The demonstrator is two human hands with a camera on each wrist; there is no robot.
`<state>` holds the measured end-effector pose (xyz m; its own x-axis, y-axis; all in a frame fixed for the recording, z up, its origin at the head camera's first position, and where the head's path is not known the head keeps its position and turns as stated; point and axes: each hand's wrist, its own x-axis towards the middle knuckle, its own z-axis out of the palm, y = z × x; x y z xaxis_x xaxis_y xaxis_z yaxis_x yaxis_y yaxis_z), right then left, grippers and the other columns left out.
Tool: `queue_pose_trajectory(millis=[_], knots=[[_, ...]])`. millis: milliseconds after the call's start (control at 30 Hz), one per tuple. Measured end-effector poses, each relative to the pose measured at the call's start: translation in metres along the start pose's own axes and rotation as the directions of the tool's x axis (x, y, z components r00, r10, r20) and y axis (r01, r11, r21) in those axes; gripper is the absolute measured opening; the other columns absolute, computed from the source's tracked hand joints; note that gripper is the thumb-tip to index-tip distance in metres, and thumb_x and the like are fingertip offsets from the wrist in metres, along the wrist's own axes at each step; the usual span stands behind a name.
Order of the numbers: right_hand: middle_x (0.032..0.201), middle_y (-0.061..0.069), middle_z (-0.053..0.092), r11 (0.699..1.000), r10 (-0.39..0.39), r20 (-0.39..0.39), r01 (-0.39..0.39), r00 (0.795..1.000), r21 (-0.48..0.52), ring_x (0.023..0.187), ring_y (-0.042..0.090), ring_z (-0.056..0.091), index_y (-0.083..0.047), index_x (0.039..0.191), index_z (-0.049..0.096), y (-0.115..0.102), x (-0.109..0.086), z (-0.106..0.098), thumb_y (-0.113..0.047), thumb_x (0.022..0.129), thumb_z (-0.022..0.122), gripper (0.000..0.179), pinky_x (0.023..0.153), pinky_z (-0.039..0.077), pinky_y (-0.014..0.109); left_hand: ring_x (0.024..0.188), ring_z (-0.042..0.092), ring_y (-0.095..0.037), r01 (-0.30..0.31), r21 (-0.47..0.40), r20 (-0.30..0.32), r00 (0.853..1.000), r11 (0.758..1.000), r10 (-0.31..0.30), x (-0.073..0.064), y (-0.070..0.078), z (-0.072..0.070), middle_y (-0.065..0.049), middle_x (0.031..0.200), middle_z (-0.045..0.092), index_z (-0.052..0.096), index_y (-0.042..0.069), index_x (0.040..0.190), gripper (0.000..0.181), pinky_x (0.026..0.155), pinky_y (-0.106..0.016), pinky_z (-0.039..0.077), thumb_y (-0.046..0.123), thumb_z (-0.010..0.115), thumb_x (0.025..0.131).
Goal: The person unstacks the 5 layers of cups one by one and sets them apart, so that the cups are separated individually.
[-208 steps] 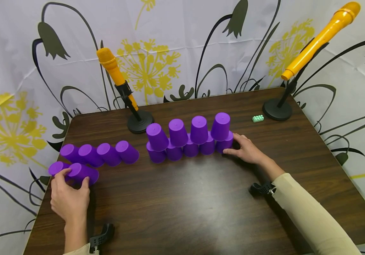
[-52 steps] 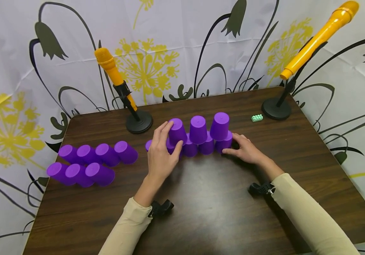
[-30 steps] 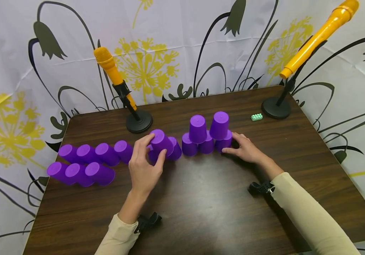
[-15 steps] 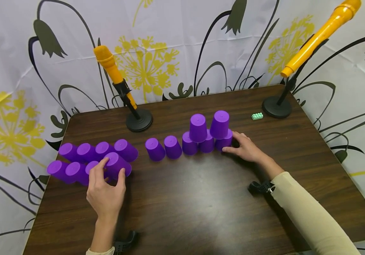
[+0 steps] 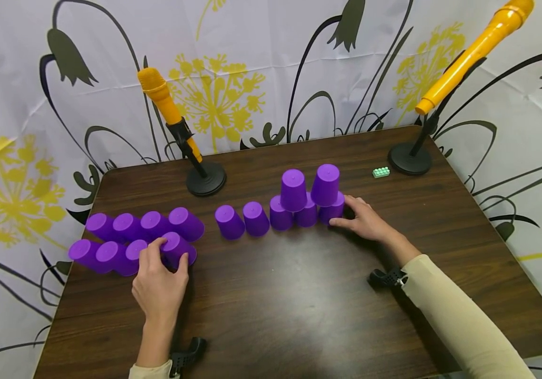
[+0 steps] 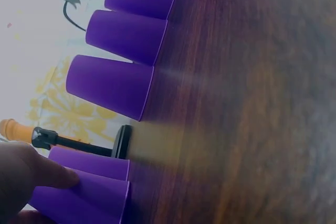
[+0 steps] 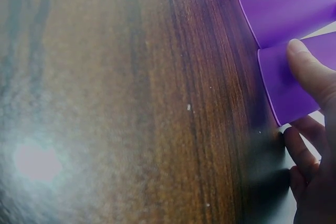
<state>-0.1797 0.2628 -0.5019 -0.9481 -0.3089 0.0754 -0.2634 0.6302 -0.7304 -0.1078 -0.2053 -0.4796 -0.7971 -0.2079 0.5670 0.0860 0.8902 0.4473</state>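
head view: my left hand (image 5: 159, 284) pinches an inverted cup (image 5: 179, 249), long axis upright, at the near row's (image 5: 111, 255) right end; two raised cups (image 5: 293, 190) stand rightward, nearer my right hand (image 5: 364, 222), which grips the lower end cup (image 5: 334, 211). my left fingers partly hide a neighbouring cup (image 5: 136, 249) (the left wrist view crops the pinched one).

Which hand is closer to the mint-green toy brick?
Right. The right hand is on the near side of the mint-green toy brick; the left hand is much farther left.
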Motion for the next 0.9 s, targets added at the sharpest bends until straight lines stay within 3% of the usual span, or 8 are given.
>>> queue_pose_trajectory(millis=[400,567,700,900], knots=[[0.134,0.011,0.057,1.000,0.002,0.006,-0.002,1.000,-0.003,0.110,0.032,0.047,-0.014,0.145,0.047,0.000,-0.001,0.000,-0.034,0.086,0.076,0.069,0.091,0.036,0.051,0.069,0.061,-0.048,0.024,0.026,0.000,1.000,0.999,-0.024,-0.001,-0.001,0.000,-0.017,0.105,0.063,0.061,0.010,0.119,0.052,0.052,-0.058,0.046,0.023,0.085,0.075],[0.133,0.012,0.058,1.000,-0.004,-0.001,0.004,1.000,0.001,0.109,0.031,0.047,-0.013,0.145,0.047,0.000,-0.001,0.001,-0.035,0.086,0.076,0.069,0.091,0.037,0.051,0.068,0.060,-0.043,0.014,0.038,-0.011,1.000,0.999,-0.014,-0.001,0.004,-0.007,-0.016,0.104,0.061,0.061,0.010,0.121,0.054,0.052,-0.056,0.047,0.022,0.085,0.074],[0.134,0.012,0.057,1.000,-0.001,0.007,0.001,1.000,0.004,0.110,0.031,0.046,-0.012,0.145,0.047,0.001,-0.001,0.001,-0.036,0.086,0.076,0.069,0.092,0.037,0.051,0.068,0.060,-0.040,-0.009,0.038,-0.044,0.999,0.999,0.011,0.003,0.011,-0.017,-0.017,0.102,0.060,0.061,0.009,0.123,0.056,0.052,-0.055,0.047,0.023,0.085,0.075],[0.135,0.011,0.056,1.000,0.006,0.010,-0.006,1.000,0.000,0.110,0.030,0.046,-0.014,0.145,0.047,0.000,0.000,0.000,-0.034,0.086,0.077,0.070,0.093,0.036,0.049,0.095,0.063,-0.038,-0.078,-0.020,-0.129,0.989,0.997,0.075,0.018,0.038,-0.030,-0.015,0.113,0.063,0.063,0.009,0.124,0.049,0.071,-0.055,0.050,0.025,0.079,0.080]])
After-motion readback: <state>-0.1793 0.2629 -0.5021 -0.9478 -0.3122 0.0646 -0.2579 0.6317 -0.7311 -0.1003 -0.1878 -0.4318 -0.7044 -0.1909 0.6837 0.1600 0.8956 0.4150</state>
